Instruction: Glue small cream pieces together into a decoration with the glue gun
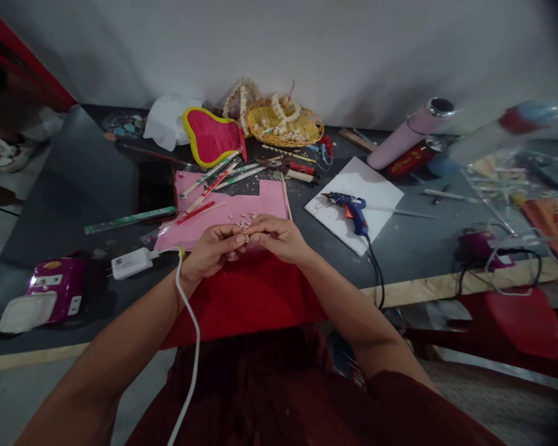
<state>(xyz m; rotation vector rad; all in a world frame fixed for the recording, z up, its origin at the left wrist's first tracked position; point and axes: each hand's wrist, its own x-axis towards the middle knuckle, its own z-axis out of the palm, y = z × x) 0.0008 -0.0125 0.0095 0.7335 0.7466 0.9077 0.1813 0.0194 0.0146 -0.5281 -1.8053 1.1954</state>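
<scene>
My left hand (216, 249) and my right hand (278, 239) meet above the near edge of the pink paper (251, 206). Thumbs and fingers of both are pinched together around a small pale piece (247, 237), which looks like wood and is mostly hidden by the fingertips. Just beyond the fingers, several similar small bits (246, 220) lie scattered on the paper. Paper-wrapped chopsticks (216, 176) rest across the paper's far left part. A red cloth (260, 291) spreads below my wrists.
A blue glue gun (354, 210) lies on a white board (335, 218) at right. Behind stand a yellow basket (253, 133), a pink heart-shaped piece (214, 136) and a pink flask (407, 136). A white charger (132, 263) and purple socket box (72, 285) sit left; its cable crosses my left forearm.
</scene>
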